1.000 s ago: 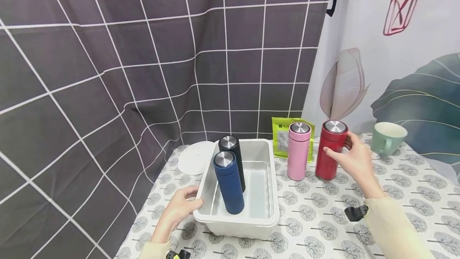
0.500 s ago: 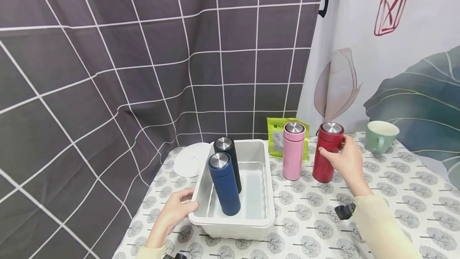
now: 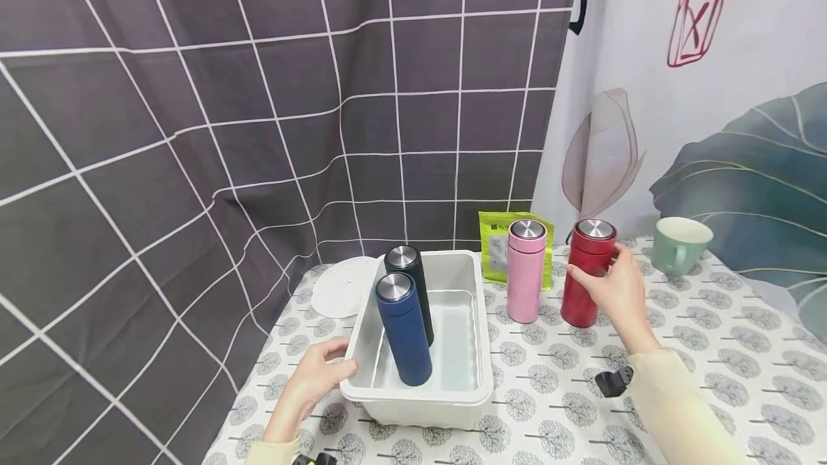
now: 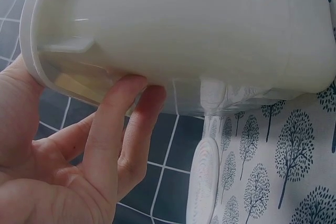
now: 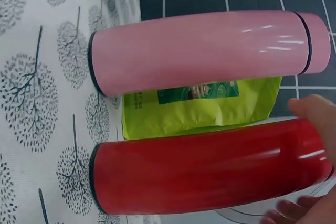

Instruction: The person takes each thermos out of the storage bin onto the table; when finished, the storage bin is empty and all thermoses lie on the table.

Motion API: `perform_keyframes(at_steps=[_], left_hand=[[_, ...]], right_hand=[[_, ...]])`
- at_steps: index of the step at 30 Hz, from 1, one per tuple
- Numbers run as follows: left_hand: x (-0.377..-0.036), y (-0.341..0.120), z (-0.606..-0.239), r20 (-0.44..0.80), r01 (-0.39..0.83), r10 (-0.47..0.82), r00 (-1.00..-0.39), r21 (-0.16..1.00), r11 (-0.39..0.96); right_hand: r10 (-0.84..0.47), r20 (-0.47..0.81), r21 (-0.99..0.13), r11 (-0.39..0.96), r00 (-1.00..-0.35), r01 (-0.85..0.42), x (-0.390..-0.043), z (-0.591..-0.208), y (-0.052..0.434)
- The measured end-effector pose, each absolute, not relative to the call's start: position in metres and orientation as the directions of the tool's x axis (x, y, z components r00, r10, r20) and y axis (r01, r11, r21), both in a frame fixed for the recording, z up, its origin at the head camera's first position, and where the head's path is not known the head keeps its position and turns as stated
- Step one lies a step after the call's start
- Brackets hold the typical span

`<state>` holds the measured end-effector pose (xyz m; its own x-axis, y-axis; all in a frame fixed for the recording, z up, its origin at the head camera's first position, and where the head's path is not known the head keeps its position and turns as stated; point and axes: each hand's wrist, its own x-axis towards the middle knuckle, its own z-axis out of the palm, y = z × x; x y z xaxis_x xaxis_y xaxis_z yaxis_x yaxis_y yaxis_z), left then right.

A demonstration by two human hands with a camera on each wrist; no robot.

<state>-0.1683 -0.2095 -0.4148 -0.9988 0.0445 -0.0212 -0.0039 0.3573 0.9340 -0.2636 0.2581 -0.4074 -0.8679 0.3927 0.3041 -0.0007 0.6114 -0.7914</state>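
Head view has the right hand [image 3: 619, 291] wrapped around the upper part of the red flask [image 3: 586, 273], thumb on the near side and fingers curled round the far side. The flask stands upright on the tablecloth [image 3: 704, 350], just beside the pink flask [image 3: 525, 271], with a green pouch [image 3: 494, 253] behind them. The left hand [image 3: 314, 377] rests against the near left corner of the white plastic bin [image 3: 474, 350]; the left wrist view shows fingers lying fairly straight along the outside wall under the rim, so it's bracing rather than clamping.

What could go wrong, I reckon: the flasks are tall, narrow cylinders with a smooth glossy finish, so a high grip could let the red one swing or slip. It sits close enough to the pink one that a sideways nudge could topple it. The bin is light-looking thin plastic, and the blue flask [image 3: 403, 329] and black flask [image 3: 410, 291] inside lean a bit, so a bump could knock them over.

All four have brushed metal caps. There's also a mint green mug [image 3: 677, 245] well off to the right and a round white lid [image 3: 342, 285] left of the bin.
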Motion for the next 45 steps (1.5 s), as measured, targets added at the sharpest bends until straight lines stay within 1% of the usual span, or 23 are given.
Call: perform_keyframes(at_steps=[4,8,12,17,23,26,33,38,45], left_hand=[[-0.169,-0.208,-0.416,-0.042,-0.018,0.063,-0.997,0.938,0.347],[-0.169,-0.208,-0.416,-0.054,-0.029,0.059,-0.997,0.934,0.357],[-0.169,-0.210,-0.415,-0.051,-0.032,0.045,-0.998,0.933,0.358],[-0.168,-0.210,-0.414,-0.046,-0.023,0.062,-0.997,0.942,0.335],[-0.168,-0.210,-0.414,-0.052,-0.033,0.050,-0.997,0.943,0.332],[-0.168,-0.210,-0.414,-0.046,-0.027,0.045,-0.998,0.938,0.346],[-0.168,-0.210,-0.411,-0.051,-0.035,0.042,-0.998,0.943,0.330],[-0.168,-0.210,-0.411,-0.048,-0.034,0.034,-0.998,0.942,0.335],[-0.169,-0.208,-0.411,-0.034,-0.020,0.037,-0.999,0.941,0.338]], right_hand=[[0.435,0.304,-0.829,0.558,-0.848,-0.011,-0.254,-0.409,0.259],[0.449,0.360,-0.841,0.535,-0.818,-0.077,-0.247,-0.402,0.257],[0.427,0.386,-0.829,0.550,-0.818,-0.104,-0.244,-0.393,0.253],[0.409,0.400,-0.822,0.557,-0.820,-0.123,-0.243,-0.386,0.246],[0.359,0.543,-0.757,0.601,-0.759,-0.257,-0.240,-0.380,0.233],[0.346,0.576,-0.740,0.605,-0.740,-0.293,-0.237,-0.375,0.227],[0.324,0.568,-0.744,0.595,-0.756,-0.304,-0.227,-0.361,0.211],[0.253,0.586,-0.715,0.608,-0.770,-0.344,-0.223,-0.357,0.202],[0.146,0.555,-0.704,0.607,-0.819,-0.369,-0.219,-0.353,0.193]])
